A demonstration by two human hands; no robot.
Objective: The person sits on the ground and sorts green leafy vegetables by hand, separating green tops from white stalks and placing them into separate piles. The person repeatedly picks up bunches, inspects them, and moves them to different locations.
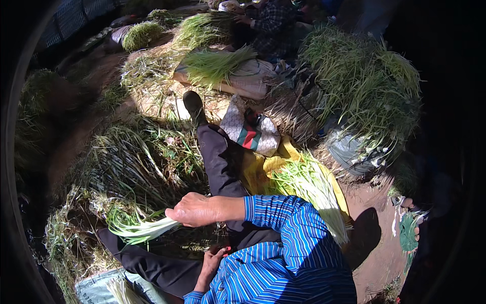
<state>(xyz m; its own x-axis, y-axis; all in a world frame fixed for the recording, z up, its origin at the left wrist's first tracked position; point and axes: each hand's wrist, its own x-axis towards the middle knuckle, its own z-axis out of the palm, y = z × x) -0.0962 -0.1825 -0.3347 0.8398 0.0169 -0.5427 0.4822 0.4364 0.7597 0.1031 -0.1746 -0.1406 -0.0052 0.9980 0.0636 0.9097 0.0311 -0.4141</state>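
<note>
My right hand (194,211) is closed around the pale end of a bunch of chive-like greens (146,229). The bunch points left, its green leaf tips fanning out above my bent left leg (159,271). Close to my waist is my left hand (212,263), its fingers curled against a small red object (228,250). Most of that object is hidden, and whether I grip it is unclear. To the right, partly behind my striped sleeve, a pile of white-stemmed greens (322,201) lies on a yellow plastic sack (340,190).
Dark, tangled leaf waste (133,163) lies between and beyond my legs. A patterned bag (252,129) with a red and green stripe sits by my right leg. Tall greens (364,83) are heaped at right. Cut white stalks (123,290) rest at lower left. Another person (271,26) sits beyond.
</note>
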